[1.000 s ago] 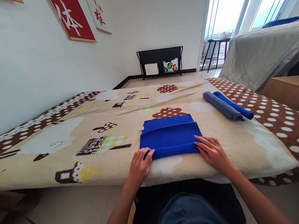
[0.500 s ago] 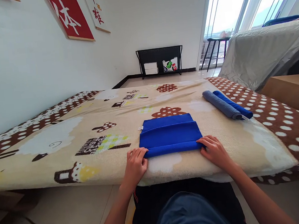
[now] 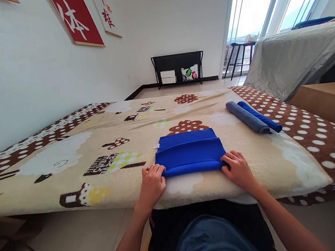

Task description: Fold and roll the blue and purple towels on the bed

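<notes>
hiding blue cloth (image 3: 190,151) nr corners under l/r fingers (image 3: 156,169) (image 3: 232,157).

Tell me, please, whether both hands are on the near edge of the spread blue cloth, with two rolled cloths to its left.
Not quite: the head view shows the two rolled cloths to the right of the spread blue cloth, not to its left. The rest is right.

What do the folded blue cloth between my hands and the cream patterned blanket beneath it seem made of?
Folded blue cloth: probably soft textile, matte, with rounded folds; fibre unclear. Cream patterned blanket: likely plush fleece, matte, judging by its fuzzy edge.
</notes>
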Motion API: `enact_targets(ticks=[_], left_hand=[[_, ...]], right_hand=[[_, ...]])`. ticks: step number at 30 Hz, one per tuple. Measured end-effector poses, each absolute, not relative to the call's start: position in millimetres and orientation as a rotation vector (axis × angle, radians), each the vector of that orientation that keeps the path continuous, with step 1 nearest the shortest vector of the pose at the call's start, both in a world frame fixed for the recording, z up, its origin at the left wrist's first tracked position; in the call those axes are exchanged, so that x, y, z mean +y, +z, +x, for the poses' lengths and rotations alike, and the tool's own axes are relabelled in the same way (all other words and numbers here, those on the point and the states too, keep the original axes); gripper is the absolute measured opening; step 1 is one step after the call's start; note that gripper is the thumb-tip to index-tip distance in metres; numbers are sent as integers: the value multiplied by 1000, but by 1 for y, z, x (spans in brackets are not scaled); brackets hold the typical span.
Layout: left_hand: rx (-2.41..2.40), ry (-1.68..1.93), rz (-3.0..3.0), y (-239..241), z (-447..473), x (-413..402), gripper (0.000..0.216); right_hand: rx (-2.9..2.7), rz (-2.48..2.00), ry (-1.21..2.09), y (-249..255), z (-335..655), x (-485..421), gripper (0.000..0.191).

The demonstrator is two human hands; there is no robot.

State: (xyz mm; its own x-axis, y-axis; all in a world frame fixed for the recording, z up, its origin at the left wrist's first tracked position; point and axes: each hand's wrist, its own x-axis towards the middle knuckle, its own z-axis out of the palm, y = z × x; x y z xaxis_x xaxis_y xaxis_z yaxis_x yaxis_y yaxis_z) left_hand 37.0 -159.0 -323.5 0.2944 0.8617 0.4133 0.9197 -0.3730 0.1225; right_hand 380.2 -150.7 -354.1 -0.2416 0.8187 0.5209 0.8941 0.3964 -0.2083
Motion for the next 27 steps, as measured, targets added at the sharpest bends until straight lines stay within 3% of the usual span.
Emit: enact_targets(ticks=[10,13,17,21,27], left_hand=[[-1761,-457,-2384,-314,43,-179,31],[-1706,-518,-2318,-316,66,-177,37],[-1482,-695,-2536,-316,102,-179,44],[-1402,-698,-2635,-317,120,-182,34],[-1338,-567,-2608,-325,111,-185,27]], right_hand=[[-2061,-1559,-224,-343,371,-178,16],[-2030,-1556,-293,-338,349,-177,24],[-2104,-1307,-120,-335,313,-181,33],[-2140,-1212,-61,-337,292,-181,24],[-2233,-1237,-255,-345,297,-180,22]])
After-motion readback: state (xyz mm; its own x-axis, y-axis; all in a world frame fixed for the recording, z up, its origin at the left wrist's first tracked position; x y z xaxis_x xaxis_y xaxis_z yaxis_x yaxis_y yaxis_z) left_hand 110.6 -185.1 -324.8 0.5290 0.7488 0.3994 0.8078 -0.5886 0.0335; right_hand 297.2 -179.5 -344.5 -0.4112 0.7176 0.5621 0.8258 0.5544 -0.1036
